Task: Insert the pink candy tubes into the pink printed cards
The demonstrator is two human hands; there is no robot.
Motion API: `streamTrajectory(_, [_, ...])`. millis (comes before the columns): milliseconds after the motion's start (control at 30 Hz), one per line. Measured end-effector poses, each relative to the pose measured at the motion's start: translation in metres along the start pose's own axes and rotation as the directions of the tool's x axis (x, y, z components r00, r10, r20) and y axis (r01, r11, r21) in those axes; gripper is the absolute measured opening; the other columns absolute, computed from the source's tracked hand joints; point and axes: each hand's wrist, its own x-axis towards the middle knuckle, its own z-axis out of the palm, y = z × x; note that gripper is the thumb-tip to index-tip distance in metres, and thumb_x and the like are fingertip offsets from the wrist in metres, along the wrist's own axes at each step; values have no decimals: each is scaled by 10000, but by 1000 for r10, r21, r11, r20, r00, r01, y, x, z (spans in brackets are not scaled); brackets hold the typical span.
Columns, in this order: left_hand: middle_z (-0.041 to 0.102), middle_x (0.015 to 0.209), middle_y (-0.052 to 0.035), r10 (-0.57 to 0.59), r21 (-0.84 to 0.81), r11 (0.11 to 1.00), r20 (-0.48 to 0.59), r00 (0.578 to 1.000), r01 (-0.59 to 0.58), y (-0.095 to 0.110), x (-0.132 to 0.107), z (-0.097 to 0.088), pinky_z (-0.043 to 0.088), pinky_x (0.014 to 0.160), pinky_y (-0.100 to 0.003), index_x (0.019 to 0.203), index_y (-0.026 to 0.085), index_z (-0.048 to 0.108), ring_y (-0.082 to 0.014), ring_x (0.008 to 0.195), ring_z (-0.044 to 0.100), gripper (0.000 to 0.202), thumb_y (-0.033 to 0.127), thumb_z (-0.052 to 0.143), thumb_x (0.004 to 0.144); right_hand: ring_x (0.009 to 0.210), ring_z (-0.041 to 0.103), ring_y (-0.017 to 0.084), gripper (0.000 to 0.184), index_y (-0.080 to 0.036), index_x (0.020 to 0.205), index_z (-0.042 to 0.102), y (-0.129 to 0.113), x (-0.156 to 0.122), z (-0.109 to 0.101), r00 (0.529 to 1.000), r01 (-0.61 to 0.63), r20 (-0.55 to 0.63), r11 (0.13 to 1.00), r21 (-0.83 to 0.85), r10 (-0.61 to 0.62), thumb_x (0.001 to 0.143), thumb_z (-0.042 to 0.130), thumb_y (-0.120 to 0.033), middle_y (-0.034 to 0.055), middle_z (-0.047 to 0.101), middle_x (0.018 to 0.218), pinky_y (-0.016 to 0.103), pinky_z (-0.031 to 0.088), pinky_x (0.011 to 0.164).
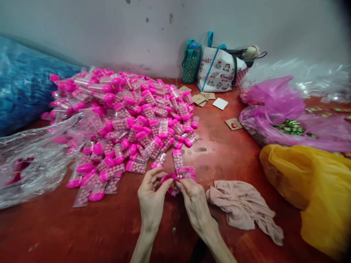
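My left hand (153,197) and my right hand (195,204) meet close together in front of the pile. The fingers of both are closed on pink printed labels (187,172), bright pink with white lettering. Part of the labels shows between the two hands, and the rest is hidden by my fingers. Just beyond my fingertips lies a clear plastic container with a pink cap (177,157), filled with small pale pink balls. It is at the near edge of a large heap of similar pink-capped containers (120,120) spread to the left.
Clear plastic sheeting (35,164) and a blue sack (30,84) lie at left. A beige cloth (241,202), yellow bag (290,179) and purple bag (279,98) are at right. Cardboard pieces (199,99), a white printed bag (216,69) and a green bottle holder (190,64) sit near the wall.
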Motion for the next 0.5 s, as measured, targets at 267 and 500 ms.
streamTrajectory(267, [611, 679, 19, 24, 145, 989, 131, 991, -43, 1, 2, -15, 462, 577, -217, 746, 174, 624, -129, 615, 568, 113, 202, 693, 661, 645, 531, 170, 274, -211, 755, 602, 14, -3, 3, 996, 84, 17, 996, -15, -84, 909, 387, -284, 33, 593, 688, 261, 379, 591])
streamTrajectory(500, [620, 813, -43, 70, 188, 971, 366, 928, -147, 4, 13, -27, 459, 698, -276, 663, 174, 633, -181, 768, 581, 56, 180, 688, 667, 887, 572, 218, 241, -247, 1045, 586, 24, -15, -7, 974, 224, -28, 975, -17, -224, 898, 397, -275, 67, 636, 908, 318, 448, 756])
